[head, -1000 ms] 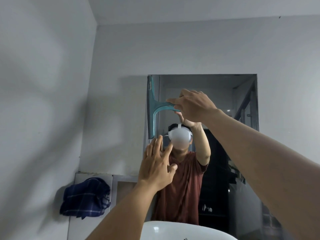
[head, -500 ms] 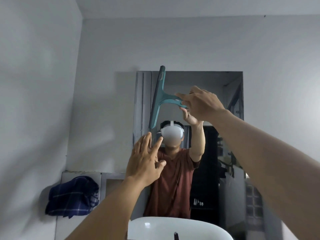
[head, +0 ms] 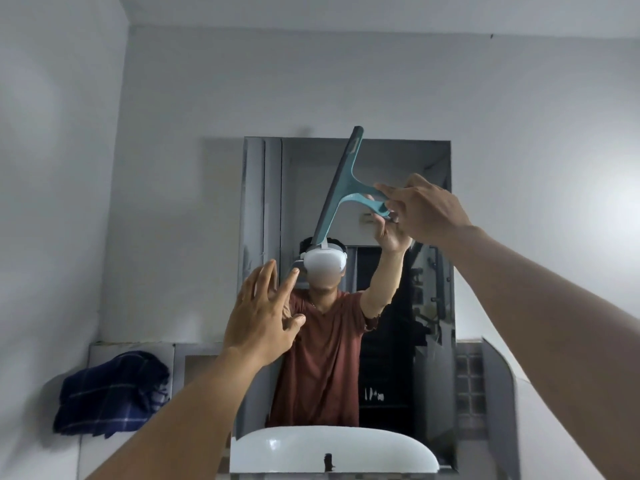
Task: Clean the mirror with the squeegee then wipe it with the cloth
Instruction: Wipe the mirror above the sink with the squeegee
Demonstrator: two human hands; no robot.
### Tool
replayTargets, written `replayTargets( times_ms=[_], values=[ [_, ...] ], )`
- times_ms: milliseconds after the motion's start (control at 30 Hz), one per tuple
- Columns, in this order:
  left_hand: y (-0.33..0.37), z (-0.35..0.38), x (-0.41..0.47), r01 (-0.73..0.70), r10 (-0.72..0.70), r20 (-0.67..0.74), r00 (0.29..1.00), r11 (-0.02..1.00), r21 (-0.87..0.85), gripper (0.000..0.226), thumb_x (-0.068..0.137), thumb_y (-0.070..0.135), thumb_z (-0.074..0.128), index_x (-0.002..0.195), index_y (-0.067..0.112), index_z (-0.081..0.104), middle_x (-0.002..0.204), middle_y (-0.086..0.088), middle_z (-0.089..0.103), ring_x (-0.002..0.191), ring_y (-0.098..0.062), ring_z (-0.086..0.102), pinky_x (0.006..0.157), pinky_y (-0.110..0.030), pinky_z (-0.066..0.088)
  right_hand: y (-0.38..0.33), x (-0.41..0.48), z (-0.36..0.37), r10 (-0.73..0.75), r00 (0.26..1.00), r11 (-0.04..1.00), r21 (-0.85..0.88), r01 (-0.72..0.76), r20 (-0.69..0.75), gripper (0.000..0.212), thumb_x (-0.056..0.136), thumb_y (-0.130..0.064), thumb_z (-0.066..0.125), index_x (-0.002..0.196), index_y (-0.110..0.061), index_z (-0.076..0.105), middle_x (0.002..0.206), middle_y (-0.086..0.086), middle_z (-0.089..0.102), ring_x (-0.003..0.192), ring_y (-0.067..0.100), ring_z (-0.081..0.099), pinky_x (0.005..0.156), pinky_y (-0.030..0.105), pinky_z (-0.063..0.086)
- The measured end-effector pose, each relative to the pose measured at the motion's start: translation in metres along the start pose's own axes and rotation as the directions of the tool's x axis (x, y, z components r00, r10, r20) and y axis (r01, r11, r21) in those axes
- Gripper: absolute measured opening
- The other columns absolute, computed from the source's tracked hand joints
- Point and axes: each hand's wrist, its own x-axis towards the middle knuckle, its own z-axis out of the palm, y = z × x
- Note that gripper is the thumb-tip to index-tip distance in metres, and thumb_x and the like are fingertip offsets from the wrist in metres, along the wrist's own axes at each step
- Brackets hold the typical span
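Right hand [head: 427, 211] is up high, fingers [head: 388, 190] pinched around the handle of the teal squeegee [head: 341, 188], and the blade stands nearly upright, tilted with its top end leaning right and poking just past the top edge of the mirror [head: 398, 161]. The blade's lower end sits over the reflected headset, left of centre on the glass; whether the rubber edge is actually touching the mirror, hard to tell from here. Left hand [head: 265, 315] is raised lower down in front of the mirror's left part, fingers spread wide, holding nothing. Down at the lower left, the dark blue checked cloth [head: 110, 393] lies bunched on a ledge [head: 104, 348] against the wall, well apart from both hands. The white sink [head: 332, 448] curves below the mirror.
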Motion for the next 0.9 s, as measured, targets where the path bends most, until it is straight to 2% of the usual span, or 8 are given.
replayTargets(
  times_ms=[100,233,567,733,900],
  values=[
    [0.001,-0.001,0.0,0.002,-0.002,-0.006,1.0,1.0,-0.007,0.088,0.086,0.061,0.061,0.158,0.037,0.016,0.166,-0.009,0.008,0.152,-0.032,0.01,0.121,-0.048,0.026,0.004,-0.006,0.0,0.033,0.999,0.999,0.001,-0.033,-0.004,0.041,0.104,-0.036,0.046,0.145,-0.042,0.049,0.111,0.0,0.055,0.089,0.024,0.063,0.078,0.039,0.056],
    [0.001,-0.001,0.0,-0.001,0.001,-0.004,1.0,1.0,0.0,0.089,0.085,0.06,0.063,0.158,0.036,0.019,0.166,-0.01,0.009,0.152,-0.033,0.011,0.12,-0.05,0.031,0.012,-0.013,-0.005,0.086,0.996,0.996,-0.001,-0.086,-0.003,0.047,0.104,-0.038,0.044,0.15,-0.042,0.04,0.117,0.003,0.057,0.096,0.028,0.063,0.084,0.04,0.054],
    [0.001,-0.002,0.001,-0.007,0.007,-0.004,1.0,1.0,-0.006,0.094,0.079,0.055,0.073,0.156,0.035,0.023,0.162,-0.014,0.017,0.149,-0.038,0.019,0.111,-0.056,0.041,0.027,-0.034,-0.007,0.216,0.976,0.974,0.058,-0.217,0.02,0.045,0.108,-0.034,0.034,0.152,-0.039,0.036,0.123,0.006,0.058,0.101,0.029,0.062,0.083,0.039,0.051],
    [0.001,-0.002,0.0,-0.013,0.013,-0.002,1.0,1.0,0.003,0.095,0.078,0.053,0.075,0.156,0.031,0.027,0.16,-0.017,0.021,0.148,-0.04,0.022,0.11,-0.057,0.042,0.025,-0.046,-0.007,0.285,0.958,0.956,0.064,-0.287,0.029,0.046,0.108,-0.032,0.033,0.154,-0.039,0.036,0.119,0.007,0.057,0.097,0.03,0.061,0.076,0.036,0.047],
    [0.001,-0.001,0.001,-0.019,0.019,-0.002,1.0,1.0,0.003,0.095,0.078,0.052,0.075,0.156,0.03,0.026,0.162,-0.018,0.019,0.148,-0.041,0.021,0.114,-0.057,0.037,0.015,-0.055,-0.008,0.355,0.934,0.928,0.11,-0.357,0.036,0.045,0.107,-0.03,0.034,0.151,-0.038,0.039,0.122,0.01,0.058,0.099,0.032,0.062,0.082,0.041,0.052]
  ],
)
